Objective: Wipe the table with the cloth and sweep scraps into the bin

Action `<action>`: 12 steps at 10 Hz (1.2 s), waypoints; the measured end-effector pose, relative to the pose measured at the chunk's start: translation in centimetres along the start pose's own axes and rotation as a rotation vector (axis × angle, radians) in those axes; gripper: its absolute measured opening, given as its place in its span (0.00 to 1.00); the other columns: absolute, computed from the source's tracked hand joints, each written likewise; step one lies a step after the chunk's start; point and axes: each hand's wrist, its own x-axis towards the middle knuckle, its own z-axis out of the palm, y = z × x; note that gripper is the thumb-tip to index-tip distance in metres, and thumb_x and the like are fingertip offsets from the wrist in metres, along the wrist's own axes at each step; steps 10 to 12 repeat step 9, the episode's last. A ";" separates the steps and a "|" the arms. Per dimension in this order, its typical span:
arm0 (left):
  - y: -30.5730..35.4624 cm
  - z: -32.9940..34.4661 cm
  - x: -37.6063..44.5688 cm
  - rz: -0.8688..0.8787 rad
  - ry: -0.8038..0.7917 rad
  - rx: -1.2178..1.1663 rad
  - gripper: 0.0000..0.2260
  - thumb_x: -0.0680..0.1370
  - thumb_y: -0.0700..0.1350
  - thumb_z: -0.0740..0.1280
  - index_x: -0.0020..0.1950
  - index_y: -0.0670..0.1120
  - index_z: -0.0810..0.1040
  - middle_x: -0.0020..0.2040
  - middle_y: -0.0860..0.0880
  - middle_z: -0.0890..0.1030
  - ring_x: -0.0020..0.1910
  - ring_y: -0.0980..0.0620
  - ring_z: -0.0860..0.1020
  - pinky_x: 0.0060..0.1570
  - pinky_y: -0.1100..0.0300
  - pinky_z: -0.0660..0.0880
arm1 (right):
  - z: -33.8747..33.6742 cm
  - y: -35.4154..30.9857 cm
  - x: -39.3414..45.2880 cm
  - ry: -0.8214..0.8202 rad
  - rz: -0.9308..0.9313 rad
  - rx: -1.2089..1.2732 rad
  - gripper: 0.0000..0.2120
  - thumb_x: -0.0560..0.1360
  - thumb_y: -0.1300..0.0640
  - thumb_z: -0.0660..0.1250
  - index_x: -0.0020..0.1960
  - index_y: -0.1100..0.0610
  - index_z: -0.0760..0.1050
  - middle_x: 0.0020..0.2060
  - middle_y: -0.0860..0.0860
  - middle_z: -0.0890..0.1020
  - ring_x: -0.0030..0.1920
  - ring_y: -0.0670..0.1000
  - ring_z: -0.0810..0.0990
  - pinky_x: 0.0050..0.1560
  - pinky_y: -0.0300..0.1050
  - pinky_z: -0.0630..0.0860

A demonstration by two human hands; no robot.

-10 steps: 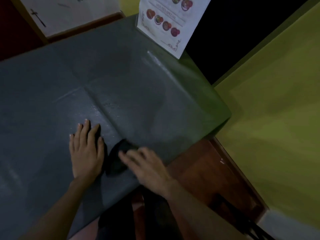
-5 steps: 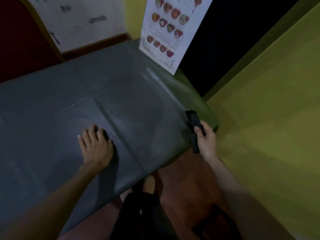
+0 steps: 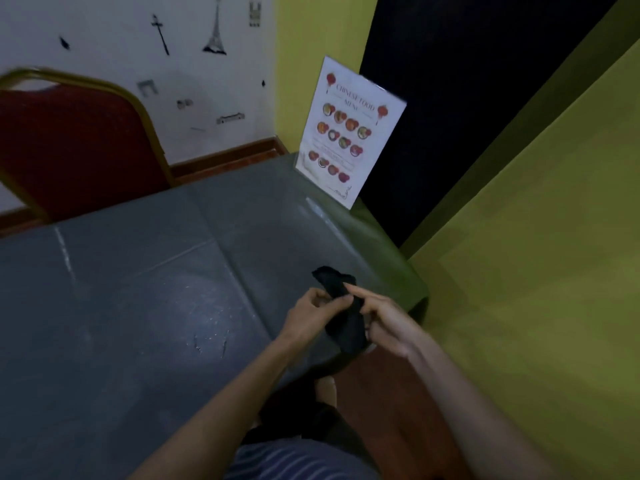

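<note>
A dark cloth is bunched up and held above the near right corner of the grey-covered table. My left hand pinches the cloth from the left. My right hand grips it from the right, fingers curled around the hanging part. Both hands are off the table surface. A few pale specks and streaks lie on the table cover near its front middle. No bin is in view.
A standing menu card sits at the table's far right corner. A red chair with a gold frame stands behind the table at the left. A yellow-green wall runs close along the right. Brown floor shows below the table corner.
My left hand has lifted off the table and come over to the cloth. My right hand carried the cloth from the table's right edge inward, and both hands hold it now.
</note>
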 end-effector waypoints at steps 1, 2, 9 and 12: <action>-0.1 1.4 1.6 -0.046 -0.003 -0.115 0.21 0.70 0.47 0.77 0.58 0.51 0.72 0.50 0.43 0.83 0.52 0.44 0.82 0.55 0.45 0.80 | -1.6 -2.0 1.5 -0.003 -0.056 -0.292 0.30 0.74 0.73 0.50 0.67 0.51 0.75 0.68 0.55 0.73 0.68 0.53 0.73 0.70 0.49 0.70; -0.1 2.8 3.1 -0.044 0.138 -0.285 0.19 0.75 0.32 0.71 0.59 0.49 0.71 0.48 0.39 0.83 0.48 0.41 0.83 0.49 0.41 0.81 | -3.3 -3.7 4.1 0.092 -0.235 -0.789 0.28 0.77 0.72 0.53 0.68 0.47 0.73 0.72 0.49 0.65 0.71 0.49 0.65 0.64 0.32 0.67; -3.4 5.2 5.1 0.105 0.172 1.239 0.27 0.83 0.44 0.56 0.81 0.50 0.53 0.82 0.47 0.50 0.80 0.42 0.43 0.77 0.45 0.40 | -7.4 -3.2 8.6 0.029 -0.416 -1.901 0.25 0.80 0.50 0.56 0.76 0.50 0.57 0.78 0.51 0.52 0.77 0.56 0.48 0.75 0.56 0.52; -3.4 5.2 5.1 0.105 0.172 1.239 0.27 0.83 0.44 0.56 0.81 0.50 0.53 0.82 0.47 0.50 0.80 0.42 0.43 0.77 0.45 0.40 | -7.4 -3.2 8.6 0.029 -0.416 -1.901 0.25 0.80 0.50 0.56 0.76 0.50 0.57 0.78 0.51 0.52 0.77 0.56 0.48 0.75 0.56 0.52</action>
